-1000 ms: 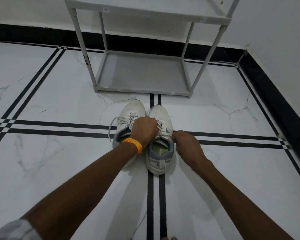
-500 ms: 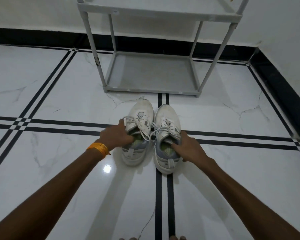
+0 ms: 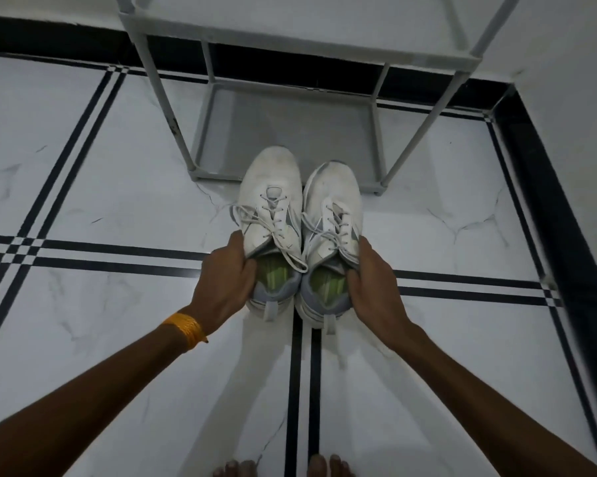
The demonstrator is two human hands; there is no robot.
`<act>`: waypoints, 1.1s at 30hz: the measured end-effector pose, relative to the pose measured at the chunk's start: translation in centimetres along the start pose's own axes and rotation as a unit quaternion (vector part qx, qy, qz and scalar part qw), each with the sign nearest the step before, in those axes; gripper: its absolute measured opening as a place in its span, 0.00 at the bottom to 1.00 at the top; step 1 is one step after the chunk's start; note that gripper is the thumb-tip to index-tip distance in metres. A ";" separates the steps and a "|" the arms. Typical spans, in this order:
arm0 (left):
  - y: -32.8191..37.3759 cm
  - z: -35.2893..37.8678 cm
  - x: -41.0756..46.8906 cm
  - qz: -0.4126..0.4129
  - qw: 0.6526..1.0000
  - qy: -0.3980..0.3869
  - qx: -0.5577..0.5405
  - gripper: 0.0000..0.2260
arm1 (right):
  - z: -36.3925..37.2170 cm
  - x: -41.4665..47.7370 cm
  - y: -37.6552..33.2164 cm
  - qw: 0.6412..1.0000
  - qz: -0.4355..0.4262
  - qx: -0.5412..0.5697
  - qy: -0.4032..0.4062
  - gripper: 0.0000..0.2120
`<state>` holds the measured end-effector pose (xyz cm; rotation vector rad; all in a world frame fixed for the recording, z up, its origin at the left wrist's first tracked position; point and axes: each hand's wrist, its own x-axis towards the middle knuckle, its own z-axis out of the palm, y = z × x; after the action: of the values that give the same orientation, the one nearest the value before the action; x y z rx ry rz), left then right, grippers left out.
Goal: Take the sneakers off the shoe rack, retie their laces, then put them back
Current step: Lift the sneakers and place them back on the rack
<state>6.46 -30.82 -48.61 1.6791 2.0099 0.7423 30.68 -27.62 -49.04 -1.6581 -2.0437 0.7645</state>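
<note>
White canvas, scuffed at the toes: the two sneakers sit side by side and touching, the left sneaker (image 3: 271, 215) and the right sneaker (image 3: 333, 222), their laces (image 3: 283, 232) lying in loose loops over the tongues, so the tying looks done, though the knots are too small to judge. Each grip is closed on a shoe: the left hand (image 3: 226, 280) wraps the outer collar of the left sneaker with fingers hooked into its green-lined opening, the right hand (image 3: 372, 287) does the same on the right one. Both shoes run lengthwise away from the person, heels at the hands, toes pointing at the shoe rack (image 3: 290, 132), whose bare lower shelf lies just beyond the toes; whether the soles touch the floor cannot be told. I judge the return needs only a straight push forward. Around them spreads a glossy white marble floor (image 3: 118, 187) with black inlay lines, meeting black skirting and white walls at a corner on the right.
</note>
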 end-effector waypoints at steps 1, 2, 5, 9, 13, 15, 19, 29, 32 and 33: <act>1.4 -1.4 -0.2 0.000 1.000 -0.001 -0.014 0.12 | -1.6 -0.2 -1.0 1.000 0.004 0.008 -0.001 0.25; 2.6 -2.4 -0.6 0.004 1.000 0.001 -0.026 0.13 | -2.8 -0.6 -1.7 1.000 0.010 0.012 -0.002 0.26; 6.9 -7.0 -1.0 -0.002 0.999 0.001 -0.046 0.16 | -7.5 -1.0 -5.0 0.999 0.037 0.011 -0.008 0.28; 13.3 -14.3 -0.2 -0.020 0.998 -0.002 -0.056 0.17 | -15.3 -0.6 -11.2 0.999 0.045 0.008 -0.018 0.25; 19.8 -20.9 3.1 -0.041 0.998 -0.003 -0.042 0.19 | -22.9 2.8 -17.0 0.998 0.056 -0.005 -0.026 0.25; 22.5 -24.1 5.7 -0.041 0.999 -0.003 -0.028 0.17 | -26.3 5.1 -19.8 0.998 0.057 -0.011 -0.031 0.27; 25.6 -28.2 13.5 -0.046 0.999 0.004 0.016 0.13 | -30.3 12.3 -23.7 0.997 0.065 -0.028 -0.024 0.27; 20.7 -25.1 31.0 -0.052 0.998 -0.037 0.018 0.11 | -26.6 30.1 -22.7 0.992 0.102 -0.068 -0.034 0.23; 19.3 -23.0 34.1 -0.061 0.997 -0.045 0.011 0.11 | -24.7 33.1 -21.1 0.991 0.102 -0.072 -0.037 0.23; 18.7 -22.3 34.9 -0.067 0.996 -0.051 0.009 0.12 | -24.1 33.8 -20.7 0.991 0.105 -0.076 -0.043 0.24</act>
<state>0.30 2.85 -18.81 1.5417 2.0400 0.5823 22.47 6.28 -18.37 -1.9812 -2.0534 0.7768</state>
